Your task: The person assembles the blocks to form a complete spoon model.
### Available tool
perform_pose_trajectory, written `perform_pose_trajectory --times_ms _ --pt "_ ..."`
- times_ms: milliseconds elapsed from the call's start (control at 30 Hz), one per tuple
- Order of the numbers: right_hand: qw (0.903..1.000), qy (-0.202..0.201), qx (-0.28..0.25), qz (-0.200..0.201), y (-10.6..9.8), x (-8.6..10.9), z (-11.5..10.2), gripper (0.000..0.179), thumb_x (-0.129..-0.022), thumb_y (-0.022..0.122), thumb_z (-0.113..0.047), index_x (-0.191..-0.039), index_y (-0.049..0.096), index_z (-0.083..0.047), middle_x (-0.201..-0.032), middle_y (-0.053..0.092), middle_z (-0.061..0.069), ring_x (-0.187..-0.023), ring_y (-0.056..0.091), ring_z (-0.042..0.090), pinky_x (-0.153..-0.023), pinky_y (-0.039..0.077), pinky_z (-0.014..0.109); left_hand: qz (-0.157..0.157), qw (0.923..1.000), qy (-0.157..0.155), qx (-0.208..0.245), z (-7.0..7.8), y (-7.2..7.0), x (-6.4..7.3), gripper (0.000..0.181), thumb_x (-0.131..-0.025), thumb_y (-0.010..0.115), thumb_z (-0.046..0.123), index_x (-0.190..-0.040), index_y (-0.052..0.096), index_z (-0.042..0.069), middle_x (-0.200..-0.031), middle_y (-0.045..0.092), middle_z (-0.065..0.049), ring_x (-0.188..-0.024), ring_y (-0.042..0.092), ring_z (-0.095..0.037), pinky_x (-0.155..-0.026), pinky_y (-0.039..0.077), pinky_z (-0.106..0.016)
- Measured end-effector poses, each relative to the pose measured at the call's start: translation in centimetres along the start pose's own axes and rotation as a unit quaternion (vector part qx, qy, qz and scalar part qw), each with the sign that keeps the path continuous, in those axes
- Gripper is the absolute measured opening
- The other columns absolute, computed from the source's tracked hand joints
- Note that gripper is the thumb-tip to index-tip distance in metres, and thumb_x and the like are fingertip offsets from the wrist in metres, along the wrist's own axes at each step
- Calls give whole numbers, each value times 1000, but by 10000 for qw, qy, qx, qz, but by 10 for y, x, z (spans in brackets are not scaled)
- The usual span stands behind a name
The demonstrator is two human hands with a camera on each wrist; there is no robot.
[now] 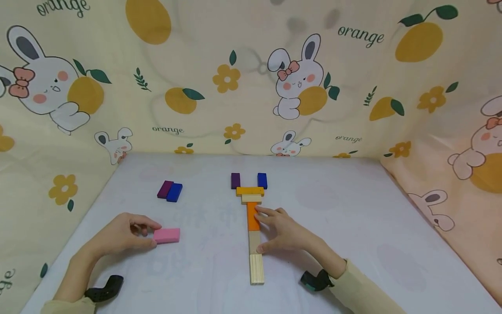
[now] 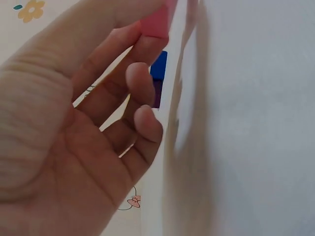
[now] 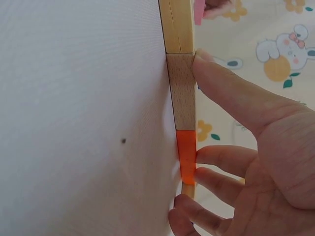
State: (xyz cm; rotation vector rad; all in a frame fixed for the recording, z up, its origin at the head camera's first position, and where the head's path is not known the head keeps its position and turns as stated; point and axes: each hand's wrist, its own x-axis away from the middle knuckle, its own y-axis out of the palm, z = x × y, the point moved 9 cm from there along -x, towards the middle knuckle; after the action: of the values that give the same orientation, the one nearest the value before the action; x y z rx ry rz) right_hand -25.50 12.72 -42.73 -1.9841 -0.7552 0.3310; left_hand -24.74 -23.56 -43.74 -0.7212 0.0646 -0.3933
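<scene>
My left hand (image 1: 117, 235) pinches one end of a pink block (image 1: 167, 235) between thumb and fingertips, close over the white table at the left. In the left wrist view the pink block (image 2: 155, 24) shows at the top, with the remaining fingers loosely bent. My right hand (image 1: 286, 233) rests along the right side of a line of blocks. Its fingertips touch the orange block (image 1: 252, 218), and its thumb lies by the plain wooden block (image 1: 254, 242). A paler wooden block (image 1: 256, 269) forms the near end of the line.
Beyond the orange block lie crosswise light wooden blocks (image 1: 251, 199) and a yellow block (image 1: 249, 191). A purple block (image 1: 235, 180) and a blue block (image 1: 262, 180) stand past its ends. Another purple block (image 1: 164, 189) and blue block (image 1: 174, 192) lie at the left. A patterned cloth (image 1: 251, 78) rises behind.
</scene>
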Motion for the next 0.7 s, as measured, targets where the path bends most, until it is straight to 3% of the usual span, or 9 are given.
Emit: perform_pose_trajectory --times_ms 167,333,533,700 --pt "10000 20 42 -19 0 0 -1 93 -74 83 -50 -147 46 -7 -158 29 6 -120 37 32 -94 42 47 313 9994 13 149 7 -6 -4 35 -76 86 31 -107 76 18 -88 63 -2 -84 52 -23 -65 44 -27" --pt "9999 119 70 20 -3 1 1 93 -73 84 -49 -147 46 -9 -158 29 4 -121 36 32 -95 42 47 642 9971 167 382 23 -10 -17 33 -76 87 32 -105 77 20 -86 63 -5 -82 55 -26 -61 45 -29" --pt "9999 112 68 -18 -2 -1 2 94 -73 83 -51 -148 45 -10 -158 29 3 -121 36 31 -95 42 46 701 9963 360 334 47 2 -44 32 -74 88 33 -103 78 23 -84 62 -4 -82 54 -26 -59 44 -29" --pt "9999 130 -13 -39 0 -1 1 92 -73 84 -49 -147 46 -10 -158 29 4 -120 36 32 -94 42 46 735 9944 762 -33 74 15 -72 30 -73 89 28 -101 79 25 -82 66 3 -81 55 -22 -61 46 -32"
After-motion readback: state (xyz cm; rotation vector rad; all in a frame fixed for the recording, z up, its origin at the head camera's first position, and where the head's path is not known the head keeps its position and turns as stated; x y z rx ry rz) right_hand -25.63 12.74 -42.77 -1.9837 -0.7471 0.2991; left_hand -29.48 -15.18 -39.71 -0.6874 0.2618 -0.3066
